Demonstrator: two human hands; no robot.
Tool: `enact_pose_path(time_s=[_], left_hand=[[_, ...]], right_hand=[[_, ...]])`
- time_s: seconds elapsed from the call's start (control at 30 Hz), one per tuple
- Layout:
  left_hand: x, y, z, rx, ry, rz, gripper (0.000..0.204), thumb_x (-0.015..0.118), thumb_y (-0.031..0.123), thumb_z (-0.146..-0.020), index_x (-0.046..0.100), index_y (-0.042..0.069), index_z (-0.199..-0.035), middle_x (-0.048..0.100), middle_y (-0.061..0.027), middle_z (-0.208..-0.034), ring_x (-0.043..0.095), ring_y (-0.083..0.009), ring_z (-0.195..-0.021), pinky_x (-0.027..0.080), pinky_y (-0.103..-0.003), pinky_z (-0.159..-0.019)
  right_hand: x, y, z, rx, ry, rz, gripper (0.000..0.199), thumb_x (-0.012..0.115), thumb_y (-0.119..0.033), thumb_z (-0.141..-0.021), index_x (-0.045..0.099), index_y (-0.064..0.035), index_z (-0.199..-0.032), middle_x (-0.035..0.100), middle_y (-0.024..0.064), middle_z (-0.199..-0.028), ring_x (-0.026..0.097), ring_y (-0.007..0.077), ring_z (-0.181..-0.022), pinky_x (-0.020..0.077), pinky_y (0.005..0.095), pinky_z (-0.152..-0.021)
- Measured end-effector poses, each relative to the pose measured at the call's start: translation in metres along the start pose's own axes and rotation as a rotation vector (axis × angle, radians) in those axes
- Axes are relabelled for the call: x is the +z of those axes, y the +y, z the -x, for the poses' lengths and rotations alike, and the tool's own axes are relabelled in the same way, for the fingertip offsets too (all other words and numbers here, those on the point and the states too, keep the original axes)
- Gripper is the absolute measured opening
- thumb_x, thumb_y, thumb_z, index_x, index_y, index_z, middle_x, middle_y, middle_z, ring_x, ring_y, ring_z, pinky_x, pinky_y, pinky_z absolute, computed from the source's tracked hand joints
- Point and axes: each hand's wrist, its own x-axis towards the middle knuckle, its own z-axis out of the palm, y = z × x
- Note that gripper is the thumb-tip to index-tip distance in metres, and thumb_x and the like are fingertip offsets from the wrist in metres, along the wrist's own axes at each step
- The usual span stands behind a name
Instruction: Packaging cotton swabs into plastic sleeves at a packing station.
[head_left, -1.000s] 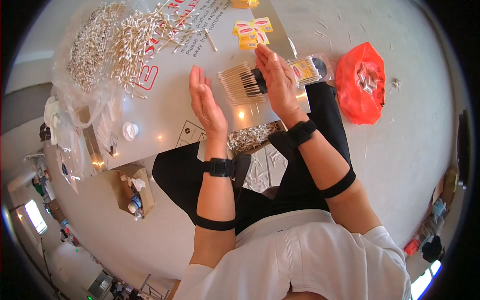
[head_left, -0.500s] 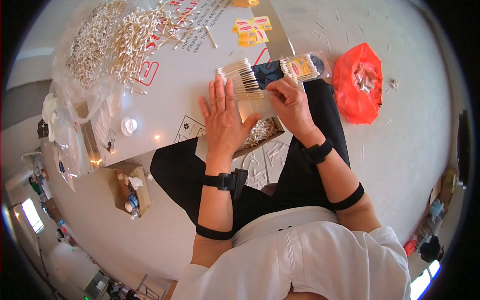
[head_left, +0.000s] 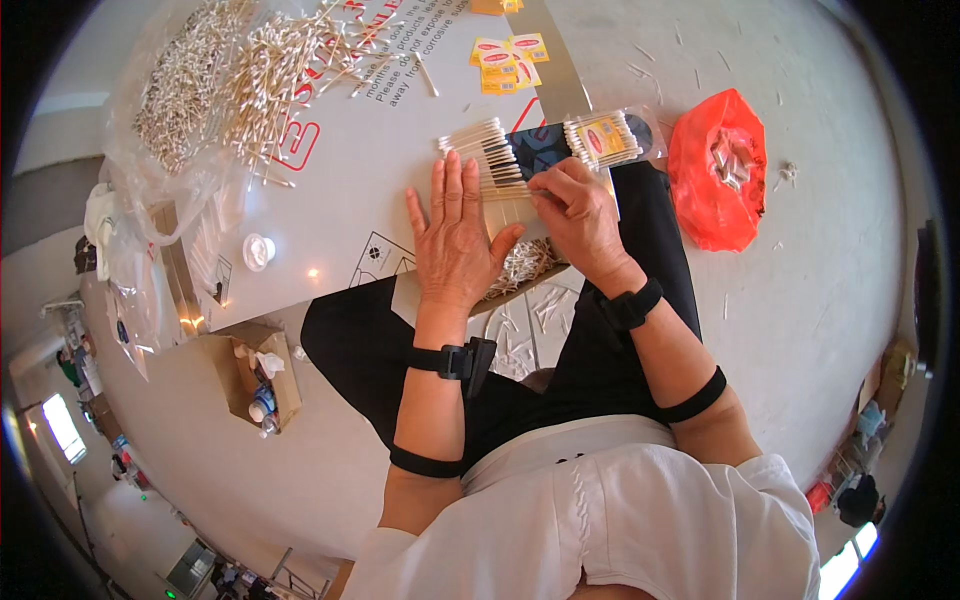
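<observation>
Evidently, the table (head_left: 340, 215) is the largest item: pale, glossy, printed in red and black. The clear bag (head_left: 165, 205) at its far left is full of swabs, with loose swabs (head_left: 270, 80) spread beside it. The red bag (head_left: 700, 205) sits right of the table, small white pieces inside. Left hand (head_left: 455, 250): grip open, fingers spread, tips at the row's near left. Right hand (head_left: 583, 215): fingers bent in at the row's near right; whether its grip contains a swab cannot be told. The row (head_left: 475, 140) of swabs lies on the table, between the left fingertips and the dark strip (head_left: 538, 150). A carded bundle (head_left: 603, 138) lies at the strip's right. Yellow cards (head_left: 510, 65) lie beyond; the white cup (head_left: 258, 252) is far left.
</observation>
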Motion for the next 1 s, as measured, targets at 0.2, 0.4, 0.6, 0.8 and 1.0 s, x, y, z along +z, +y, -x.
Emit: enact_pose_path(time_s=[0.2,0.4,0.6,0.8,1.0], left_hand=[[0.000,0.001,-0.001,0.001,0.004,-0.015,0.092,0.059,0.058,-0.085,0.026,0.004,-0.151,0.022,-0.0130,-0.159,0.020,-0.0282,-0.148,0.012,-0.058,-0.117],[0.000,0.000,-0.002,-0.006,-0.001,0.002,0.090,0.059,0.057,-0.086,0.025,0.004,-0.151,0.023,-0.0143,-0.159,0.020,-0.0303,-0.148,0.011,-0.058,-0.117],[-0.002,0.001,-0.002,-0.017,-0.014,0.024,0.089,0.059,0.054,-0.087,0.024,0.003,-0.152,0.024,-0.0157,-0.158,0.021,-0.0324,-0.147,0.011,-0.057,-0.117],[-0.002,0.001,-0.001,-0.020,-0.017,0.019,0.088,0.058,0.054,-0.088,0.025,0.003,-0.152,0.024,-0.0158,-0.158,0.021,-0.0321,-0.147,0.010,-0.057,-0.117],[0.000,0.002,-0.002,-0.020,-0.009,0.019,0.088,0.058,0.056,-0.087,0.026,0.004,-0.151,0.023,-0.0140,-0.159,0.021,-0.0304,-0.147,0.011,-0.057,-0.117]], right_hand=[[0.001,0.001,0.001,-0.031,0.004,0.052,0.012,0.068,-0.003,-0.080,0.069,-0.0030,-0.093,0.060,0.0087,-0.085,0.065,0.0235,-0.076,0.0503,0.0312,-0.066],[0.001,0.000,0.000,-0.110,-0.001,0.111,0.008,0.070,-0.006,-0.079,0.070,-0.0036,-0.087,0.061,0.0085,-0.086,0.065,0.0264,-0.076,0.0514,0.0333,-0.066],[0.001,-0.005,-0.001,-0.093,0.010,0.106,0.015,0.068,-0.006,-0.078,0.069,-0.0059,-0.093,0.060,0.0099,-0.085,0.064,0.0300,-0.076,0.0515,0.0382,-0.066],[0.005,-0.008,-0.003,-0.055,0.007,0.151,0.023,0.065,-0.006,-0.076,0.068,-0.0084,-0.099,0.057,0.0107,-0.081,0.063,0.0325,-0.077,0.0512,0.0425,-0.066],[0.006,-0.002,-0.002,-0.085,-0.004,0.165,0.020,0.066,-0.007,-0.077,0.068,-0.0083,-0.097,0.057,0.0107,-0.081,0.062,0.0320,-0.078,0.0510,0.0428,-0.067]])
